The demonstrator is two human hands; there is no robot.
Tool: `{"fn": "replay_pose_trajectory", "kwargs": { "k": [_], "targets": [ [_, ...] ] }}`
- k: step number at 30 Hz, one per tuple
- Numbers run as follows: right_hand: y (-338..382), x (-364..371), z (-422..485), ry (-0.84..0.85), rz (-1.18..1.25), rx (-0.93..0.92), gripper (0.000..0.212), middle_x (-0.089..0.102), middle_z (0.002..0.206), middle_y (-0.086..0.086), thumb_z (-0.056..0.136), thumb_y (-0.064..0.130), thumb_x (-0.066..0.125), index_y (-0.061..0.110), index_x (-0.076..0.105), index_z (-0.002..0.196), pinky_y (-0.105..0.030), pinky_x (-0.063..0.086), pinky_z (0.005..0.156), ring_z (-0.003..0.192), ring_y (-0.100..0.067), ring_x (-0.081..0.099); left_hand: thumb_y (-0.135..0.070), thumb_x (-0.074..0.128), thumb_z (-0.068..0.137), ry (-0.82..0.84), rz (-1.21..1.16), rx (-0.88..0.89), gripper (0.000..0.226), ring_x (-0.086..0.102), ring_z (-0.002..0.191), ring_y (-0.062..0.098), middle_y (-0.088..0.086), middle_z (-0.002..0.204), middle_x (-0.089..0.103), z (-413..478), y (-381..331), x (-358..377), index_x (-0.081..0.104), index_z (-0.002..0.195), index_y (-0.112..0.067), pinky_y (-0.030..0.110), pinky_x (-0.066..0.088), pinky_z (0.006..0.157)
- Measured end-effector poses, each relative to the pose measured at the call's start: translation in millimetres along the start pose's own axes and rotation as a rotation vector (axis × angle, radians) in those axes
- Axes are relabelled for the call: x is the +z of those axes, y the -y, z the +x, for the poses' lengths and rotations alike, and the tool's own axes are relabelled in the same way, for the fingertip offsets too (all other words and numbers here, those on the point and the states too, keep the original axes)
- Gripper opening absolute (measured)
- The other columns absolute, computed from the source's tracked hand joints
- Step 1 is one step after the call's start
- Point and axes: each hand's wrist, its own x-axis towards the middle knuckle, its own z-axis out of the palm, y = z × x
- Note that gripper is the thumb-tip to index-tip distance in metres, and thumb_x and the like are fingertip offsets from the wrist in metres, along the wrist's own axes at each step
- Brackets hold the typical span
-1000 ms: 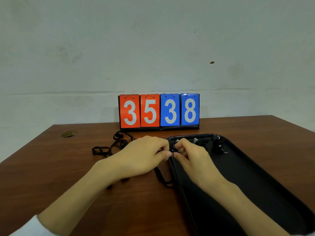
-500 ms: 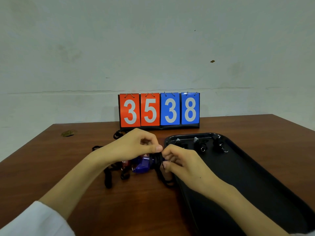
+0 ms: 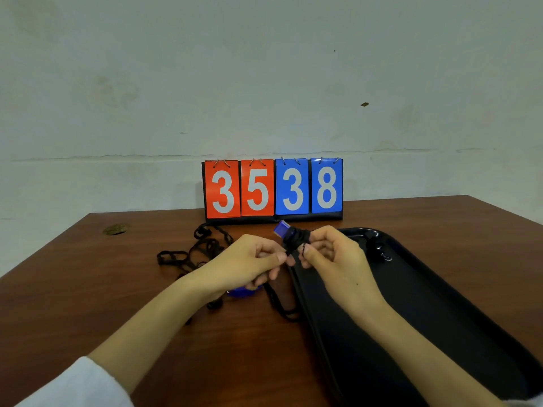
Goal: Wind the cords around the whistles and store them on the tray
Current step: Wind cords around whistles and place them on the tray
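A blue whistle (image 3: 282,229) wrapped in black cord is held up just above the left rim of the black tray (image 3: 440,304). My right hand (image 3: 332,257) grips its wound body. My left hand (image 3: 249,262) pinches the free end of the cord (image 3: 289,252) just below the whistle. Another blue whistle (image 3: 244,292) peeks out under my left hand on the table. A tangle of black cords (image 3: 199,248) lies on the table to the left. A wound black whistle (image 3: 376,248) with a metal ring rests at the tray's far end.
A flip scoreboard (image 3: 273,189) reading 3538 stands at the back of the brown table. A loose cord loop (image 3: 282,306) lies along the tray's left rim. A small chipped spot (image 3: 116,229) marks the table's far left.
The blue whistle has risen from the table to between both hands, its mouthpiece now pointing up. My hands lifted a little and my right hand now covers two whistles in the tray.
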Motion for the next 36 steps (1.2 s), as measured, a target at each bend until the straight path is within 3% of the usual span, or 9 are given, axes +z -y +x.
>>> {"fn": "replay_pose_trajectory", "kwargs": {
  "k": [4,8,12,16,23,30,33,36],
  "targets": [
    [-6,-3,2,-0.106,-0.22,-0.021,0.011,0.06,0.082,0.009,0.088,0.015,0.061,0.021,0.054,0.094,-0.016,0.049,0.07,0.076,-0.004,0.06,-0.025,0.056,0.092,-0.102,0.261,-0.011,0.014,0.048,0.043,-0.001,-0.009,0.06,0.058,2,-3,2,0.068,0.088,-0.021,0.013,0.038,0.046],
    [-9,-1,1,-0.095,-0.422,-0.09,0.015,0.047,0.075,0.019,0.089,0.017,0.059,0.025,0.047,0.092,-0.008,0.042,0.065,0.072,0.004,0.05,-0.032,0.059,0.089,-0.23,0.535,0.062,0.013,0.056,0.074,-0.003,-0.016,0.08,0.063,-1,-10,2,0.07,0.092,-0.025,0.018,0.042,0.075],
    [-10,1,0,-0.075,-0.515,-0.17,0.01,0.044,0.074,0.021,0.089,0.019,0.06,0.02,0.052,0.094,-0.006,0.039,0.061,0.07,0.006,0.048,-0.031,0.062,0.087,-0.329,0.631,0.141,0.014,0.053,0.079,0.0,-0.016,0.086,0.06,-6,-18,6,0.07,0.096,-0.026,0.02,0.044,0.079],
    [-11,2,-1,-0.032,-0.542,-0.234,0.012,0.049,0.081,0.017,0.088,0.02,0.061,0.016,0.056,0.098,-0.006,0.039,0.062,0.071,0.003,0.05,-0.025,0.066,0.085,-0.413,0.546,0.196,0.006,0.057,0.075,0.004,-0.012,0.08,0.061,-9,-22,8,0.069,0.09,-0.027,0.023,0.051,0.076],
    [-6,4,-6,0.067,-0.532,-0.309,0.009,0.056,0.088,0.012,0.09,0.022,0.059,0.018,0.055,0.097,-0.018,0.047,0.073,0.082,-0.004,0.054,-0.016,0.068,0.083,-0.459,0.379,0.196,0.016,0.059,0.075,0.002,-0.014,0.08,0.061,-6,-18,9,0.065,0.088,-0.03,0.003,0.044,0.068],
    [-5,5,-8,0.078,-0.537,-0.32,0.008,0.052,0.084,0.016,0.09,0.024,0.058,0.02,0.053,0.096,-0.018,0.045,0.071,0.08,-0.004,0.053,-0.016,0.074,0.078,-0.522,0.342,0.184,0.014,0.059,0.064,0.005,-0.012,0.07,0.06,-6,-17,11,0.062,0.075,-0.024,0.018,0.052,0.063],
    [-5,5,-8,0.075,-0.535,-0.316,0.009,0.051,0.086,0.016,0.09,0.025,0.057,0.02,0.053,0.097,-0.016,0.045,0.071,0.081,-0.003,0.052,-0.018,0.069,0.082,-0.49,0.392,0.212,0.006,0.059,0.07,0.001,-0.014,0.077,0.063,-6,-17,12,0.069,0.084,-0.023,0.014,0.05,0.067],
    [-4,5,-8,0.092,-0.558,-0.304,0.009,0.055,0.088,0.012,0.091,0.025,0.056,0.019,0.055,0.097,-0.021,0.047,0.074,0.081,-0.004,0.053,-0.027,0.065,0.085,-0.425,0.5,0.241,0.015,0.058,0.085,0.002,-0.012,0.093,0.064,-6,-17,15,0.072,0.098,-0.023,0.018,0.049,0.08]
  ]
}}
